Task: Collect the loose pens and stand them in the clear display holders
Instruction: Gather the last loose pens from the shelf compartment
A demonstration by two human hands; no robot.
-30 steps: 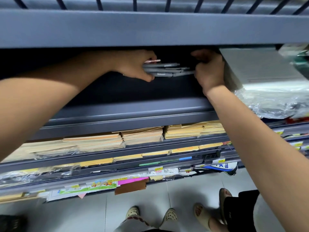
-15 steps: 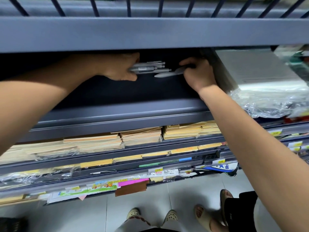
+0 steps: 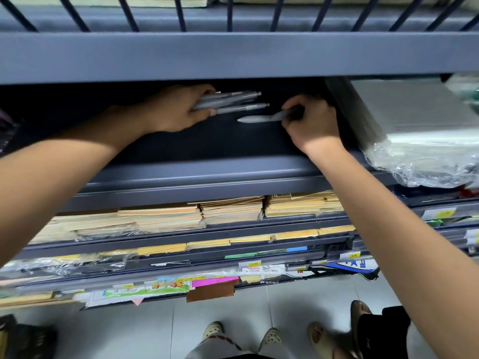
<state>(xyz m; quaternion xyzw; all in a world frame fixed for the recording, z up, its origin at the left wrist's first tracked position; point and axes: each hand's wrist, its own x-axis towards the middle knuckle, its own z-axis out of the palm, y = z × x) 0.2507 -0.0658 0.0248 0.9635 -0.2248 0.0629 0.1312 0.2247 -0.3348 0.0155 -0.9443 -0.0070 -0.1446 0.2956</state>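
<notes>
Both my hands reach into a dark grey shelf. My left hand grips a bundle of several grey pens, their tips pointing right. A short gap to the right, my right hand pinches a single grey pen that points left toward the bundle. No clear display holder is in view.
A plastic-wrapped grey box fills the shelf at the right, close to my right hand. Lower shelves hold stacks of tan notebooks and coloured paper. Another person's sandalled feet stand on the tiled floor beside mine.
My left hand drew the pen bundle left, away from my right hand. My right hand came away holding one pen, now level and pointing at the bundle.
</notes>
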